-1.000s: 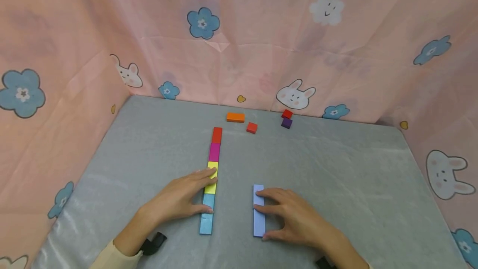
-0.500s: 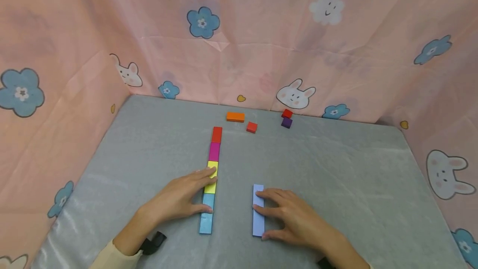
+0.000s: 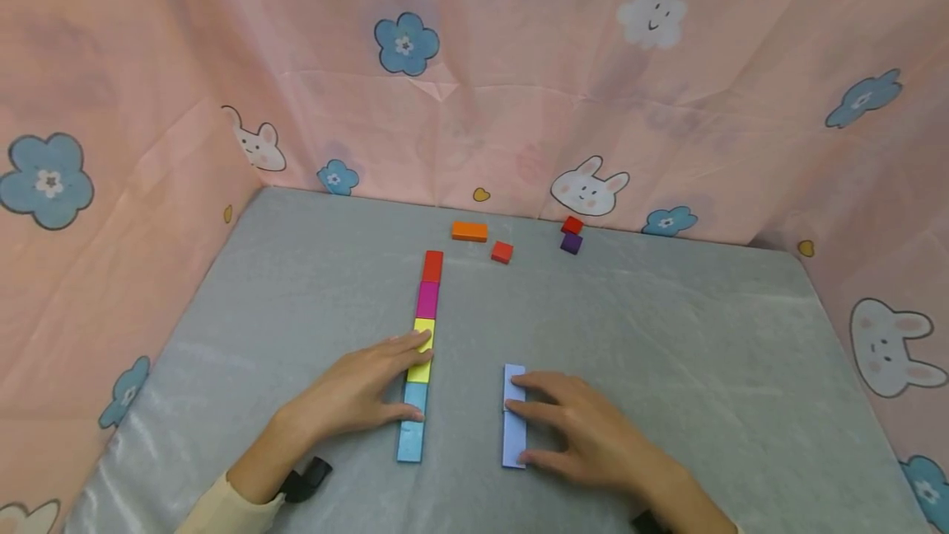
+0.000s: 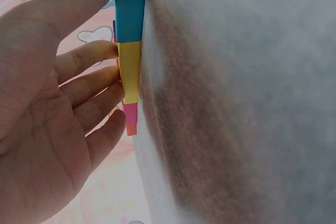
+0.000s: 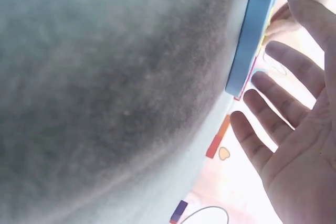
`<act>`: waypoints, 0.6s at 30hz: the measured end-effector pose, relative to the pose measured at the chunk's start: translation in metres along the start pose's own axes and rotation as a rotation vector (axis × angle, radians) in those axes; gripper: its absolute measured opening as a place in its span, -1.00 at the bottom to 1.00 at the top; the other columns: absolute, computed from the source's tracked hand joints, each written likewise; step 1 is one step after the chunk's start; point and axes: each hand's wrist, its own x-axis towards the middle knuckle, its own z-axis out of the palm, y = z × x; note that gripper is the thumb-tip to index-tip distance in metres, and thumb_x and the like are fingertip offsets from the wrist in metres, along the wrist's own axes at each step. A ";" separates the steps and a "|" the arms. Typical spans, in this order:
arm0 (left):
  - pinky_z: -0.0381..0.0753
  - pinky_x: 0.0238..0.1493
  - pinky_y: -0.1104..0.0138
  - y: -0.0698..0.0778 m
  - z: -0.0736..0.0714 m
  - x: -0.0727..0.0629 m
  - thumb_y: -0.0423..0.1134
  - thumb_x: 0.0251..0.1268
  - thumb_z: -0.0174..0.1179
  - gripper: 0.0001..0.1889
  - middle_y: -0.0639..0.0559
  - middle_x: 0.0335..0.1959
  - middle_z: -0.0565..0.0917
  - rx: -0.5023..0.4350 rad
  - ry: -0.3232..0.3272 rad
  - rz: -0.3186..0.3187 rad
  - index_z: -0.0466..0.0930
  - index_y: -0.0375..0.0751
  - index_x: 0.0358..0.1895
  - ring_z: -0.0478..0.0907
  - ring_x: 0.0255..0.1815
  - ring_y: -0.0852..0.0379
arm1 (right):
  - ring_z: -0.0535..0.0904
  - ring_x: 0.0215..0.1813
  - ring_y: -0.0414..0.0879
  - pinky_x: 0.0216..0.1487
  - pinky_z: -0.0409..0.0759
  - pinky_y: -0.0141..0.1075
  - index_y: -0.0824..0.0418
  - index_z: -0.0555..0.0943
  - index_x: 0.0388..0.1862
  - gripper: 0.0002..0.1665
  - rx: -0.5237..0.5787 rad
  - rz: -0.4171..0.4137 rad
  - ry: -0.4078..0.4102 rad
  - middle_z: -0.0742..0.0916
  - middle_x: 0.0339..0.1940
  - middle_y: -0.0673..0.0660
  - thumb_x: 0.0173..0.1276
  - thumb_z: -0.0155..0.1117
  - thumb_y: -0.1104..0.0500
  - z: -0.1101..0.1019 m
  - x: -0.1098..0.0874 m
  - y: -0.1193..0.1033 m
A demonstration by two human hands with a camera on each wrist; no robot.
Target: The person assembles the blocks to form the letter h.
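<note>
In the head view, a straight row of flat blocks runs away from me on the grey cloth: light blue, yellow, magenta and red. My left hand lies across it, fingertips on the yellow part and thumb on the light blue. Parallel to its right lies a shorter periwinkle strip, with a seam across it. Extended fingers of my right hand touch its top, the thumb by its near end. Both wrist views show loosely spread fingers beside the blocks.
Toward the back edge lie an orange block, a small red-orange block, and a red block against a purple one. A pink patterned curtain stands around the table's back and sides.
The near part of the periwinkle strip has shifted slightly left, so its seam shows more clearly. My right thumb has moved a little away from me. My left hand keeps its place.
</note>
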 end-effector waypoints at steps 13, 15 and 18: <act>0.42 0.62 0.00 0.000 -0.001 0.001 0.09 0.20 0.56 -0.16 -0.06 0.66 0.37 0.005 -0.013 -0.006 0.51 -0.16 0.51 0.36 0.66 -0.08 | 0.65 0.38 -0.06 0.35 0.71 0.03 -0.05 0.72 0.30 -0.50 0.053 -0.005 0.242 0.70 0.39 -0.03 0.42 0.50 -0.08 -0.014 0.022 0.013; 0.42 0.62 0.00 -0.001 -0.001 0.001 0.09 0.20 0.56 -0.16 -0.06 0.66 0.37 0.005 -0.014 -0.008 0.51 -0.16 0.51 0.36 0.66 -0.09 | 0.67 0.35 -0.03 0.32 0.72 0.04 -0.01 0.72 0.30 -0.50 0.062 -0.008 0.272 0.71 0.36 0.01 0.40 0.52 -0.03 -0.016 0.027 0.015; 0.42 0.62 0.00 -0.001 -0.001 0.000 0.09 0.20 0.56 -0.16 -0.06 0.66 0.37 0.003 -0.014 -0.011 0.50 -0.15 0.51 0.36 0.66 -0.09 | 0.68 0.33 0.02 0.31 0.72 0.07 0.05 0.72 0.31 -0.48 0.068 -0.005 0.308 0.72 0.34 0.06 0.39 0.53 0.02 -0.019 0.034 0.017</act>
